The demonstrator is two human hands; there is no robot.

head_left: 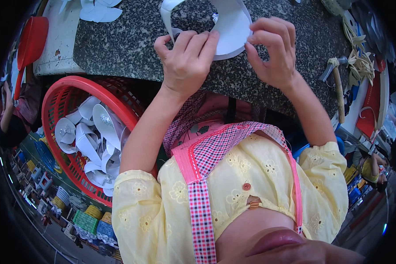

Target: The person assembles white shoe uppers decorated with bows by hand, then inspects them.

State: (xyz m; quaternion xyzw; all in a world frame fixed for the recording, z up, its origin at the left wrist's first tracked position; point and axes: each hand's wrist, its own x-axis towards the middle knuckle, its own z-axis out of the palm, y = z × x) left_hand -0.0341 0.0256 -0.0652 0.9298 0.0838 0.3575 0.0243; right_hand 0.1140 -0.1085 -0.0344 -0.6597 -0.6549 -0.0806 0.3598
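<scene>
A white shoe upper (234, 31), bent into a curved band, stands over the speckled dark worktop (119, 48) at the far middle. My left hand (185, 61) grips its near left edge, fingers bent over it. At its right edge, my right hand (275, 50) has thumb and forefinger pinched on the rim, the other fingers curled. Inside the curve a small shiny ornament (215, 17) shows. The upper's far end runs out of the picture.
Left of me, a red slatted basket (55, 103) holds several white uppers (90, 141) with sparkling ornaments. A hammer (339, 88) lies at the worktop's right edge, near pale strips (358, 53). White cut pieces (102, 12) and a red scoop-like tool (32, 39) are far left. Other people work at both sides.
</scene>
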